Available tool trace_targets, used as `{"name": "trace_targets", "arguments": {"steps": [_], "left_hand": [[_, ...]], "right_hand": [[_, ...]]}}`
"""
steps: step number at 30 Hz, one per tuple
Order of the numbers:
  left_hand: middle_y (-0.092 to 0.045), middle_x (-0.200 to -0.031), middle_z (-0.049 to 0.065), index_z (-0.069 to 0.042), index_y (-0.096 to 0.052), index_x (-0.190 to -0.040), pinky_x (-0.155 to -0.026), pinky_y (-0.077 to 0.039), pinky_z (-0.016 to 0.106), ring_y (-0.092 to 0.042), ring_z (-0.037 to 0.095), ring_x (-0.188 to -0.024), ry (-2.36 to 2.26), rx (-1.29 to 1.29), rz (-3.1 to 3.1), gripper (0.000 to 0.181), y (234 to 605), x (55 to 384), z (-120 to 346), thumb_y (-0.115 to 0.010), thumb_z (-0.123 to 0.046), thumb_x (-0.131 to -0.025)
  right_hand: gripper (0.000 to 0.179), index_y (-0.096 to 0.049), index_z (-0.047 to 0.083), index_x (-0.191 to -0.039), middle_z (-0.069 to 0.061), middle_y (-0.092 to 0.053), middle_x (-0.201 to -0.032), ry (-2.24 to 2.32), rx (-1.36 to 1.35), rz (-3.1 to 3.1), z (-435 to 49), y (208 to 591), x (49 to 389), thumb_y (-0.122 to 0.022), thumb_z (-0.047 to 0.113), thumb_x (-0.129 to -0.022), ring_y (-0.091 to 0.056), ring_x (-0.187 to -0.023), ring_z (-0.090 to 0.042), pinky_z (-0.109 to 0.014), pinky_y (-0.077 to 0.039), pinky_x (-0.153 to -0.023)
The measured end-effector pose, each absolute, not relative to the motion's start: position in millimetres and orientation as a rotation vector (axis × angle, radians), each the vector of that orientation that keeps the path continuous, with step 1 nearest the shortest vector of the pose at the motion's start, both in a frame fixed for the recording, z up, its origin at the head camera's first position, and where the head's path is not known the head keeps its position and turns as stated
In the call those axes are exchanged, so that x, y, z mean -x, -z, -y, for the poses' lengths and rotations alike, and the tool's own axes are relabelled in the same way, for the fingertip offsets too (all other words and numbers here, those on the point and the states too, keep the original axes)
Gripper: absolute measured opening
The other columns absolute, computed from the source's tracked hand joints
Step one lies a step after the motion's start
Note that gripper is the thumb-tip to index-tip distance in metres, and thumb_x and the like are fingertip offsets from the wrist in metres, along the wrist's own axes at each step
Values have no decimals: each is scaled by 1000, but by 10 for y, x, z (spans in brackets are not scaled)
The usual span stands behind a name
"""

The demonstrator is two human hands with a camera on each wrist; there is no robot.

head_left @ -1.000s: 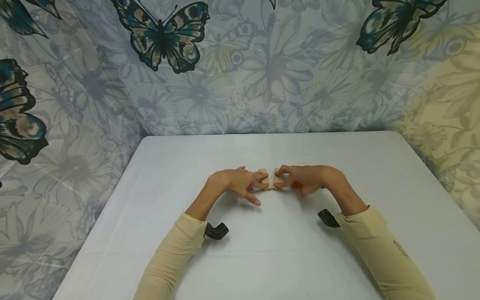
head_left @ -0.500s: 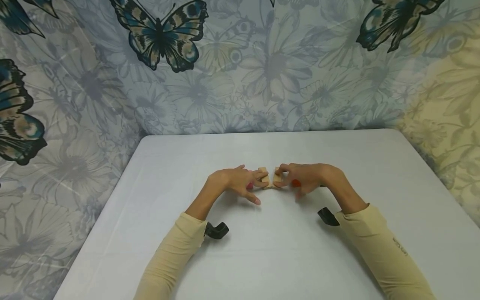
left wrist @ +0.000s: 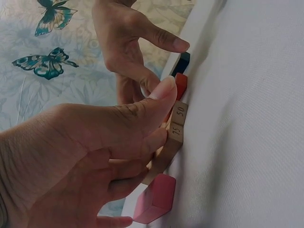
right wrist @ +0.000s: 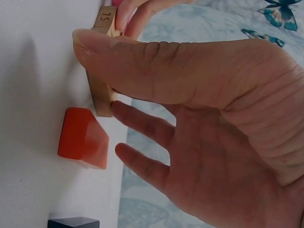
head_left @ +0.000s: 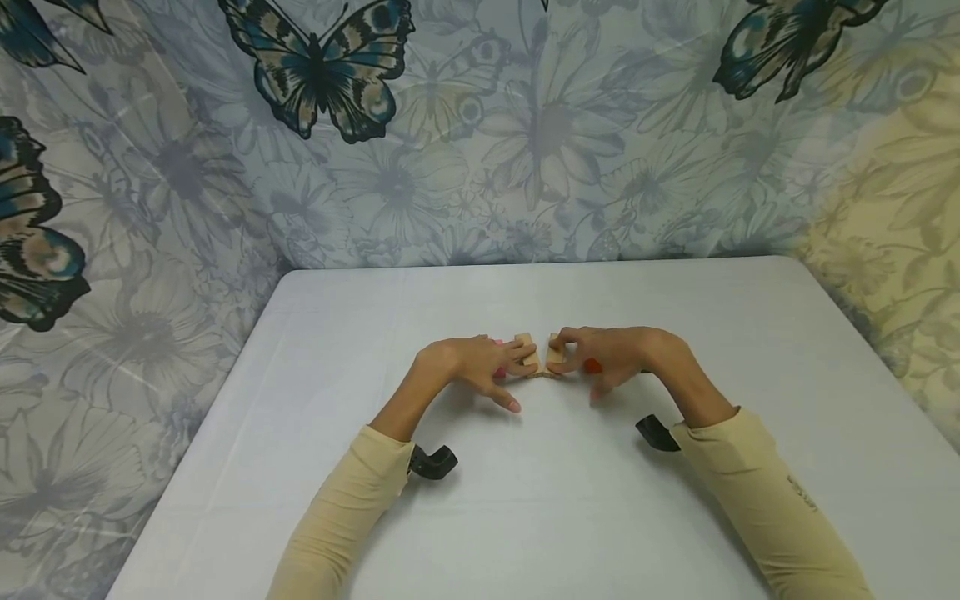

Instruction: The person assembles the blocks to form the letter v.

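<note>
Two pale wooden blocks stand at mid-table, in a narrow V with their near ends together. The left block point(head_left: 524, 339) bears the number 75, the right block point(left wrist: 180, 112) the number 50. My left hand point(head_left: 480, 362) touches the 75 block with outstretched fingers, its thumb held apart. On the 50 block rest the bent fingers of my right hand point(head_left: 611, 354), its thumb hanging free. Under the left palm lies a pink block point(left wrist: 156, 199); an orange-red block point(right wrist: 81, 137) sits below the right hand. Contact under the fingertips is partly hidden.
A dark blue block point(right wrist: 73, 222) lies farther right, mostly hidden by the right hand in the head view. The white table point(head_left: 480, 517) meets a butterfly-patterned cloth point(head_left: 480, 167) at its back edge. Black wrist devices point(head_left: 433, 462) hang below both forearms.
The near ends of the two wooden blocks had a small gap and now meet. A left finger that stuck up has lowered. Both hands otherwise keep nearly the same place.
</note>
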State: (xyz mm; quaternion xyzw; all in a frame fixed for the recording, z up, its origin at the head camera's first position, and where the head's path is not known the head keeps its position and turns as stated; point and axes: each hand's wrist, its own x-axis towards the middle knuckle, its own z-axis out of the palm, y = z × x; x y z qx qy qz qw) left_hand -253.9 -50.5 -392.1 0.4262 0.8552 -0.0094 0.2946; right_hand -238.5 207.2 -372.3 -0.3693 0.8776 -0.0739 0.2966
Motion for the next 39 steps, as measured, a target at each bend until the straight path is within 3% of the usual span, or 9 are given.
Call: {"name": "trace_targets", "arguments": {"steps": [11, 20, 39], "left_hand": [[-1, -178, -5, -36, -27, -164, -135, -14, 52, -25, 30, -163, 77, -1132, -2281, 82, 3899, 2519, 484, -62, -66, -96], [0, -179, -5, -32, -27, -165, -135, -6, 56, -3, 18, -167, 85, -1125, -2277, 83, 3882, 2507, 458, -61, -65, -97], [1, -179, -6, -33, -26, -166, -135, -4, 58, -5, 19, -167, 123, -1109, -2274, 84, 3892, 2480, 446, -60, -67, -97]], "right_hand": [[68, -53, 20, -154, -13, -31, -168, 199, 945, -2328, -2081, 3666, 2384, -82, 22, -92, -34, -153, -41, -66, -35, -121], [66, -55, 20, -153, -15, -31, -168, 211, 935, -2322, -2093, 3660, 2390, -81, 22, -92, -32, -155, -44, -67, -33, -122], [69, -53, 20, -154, -15, -32, -167, 199, 979, -2330, -2088, 3709, 2383, -83, 22, -91, -37, -152, -43, -65, -36, -121]]}}
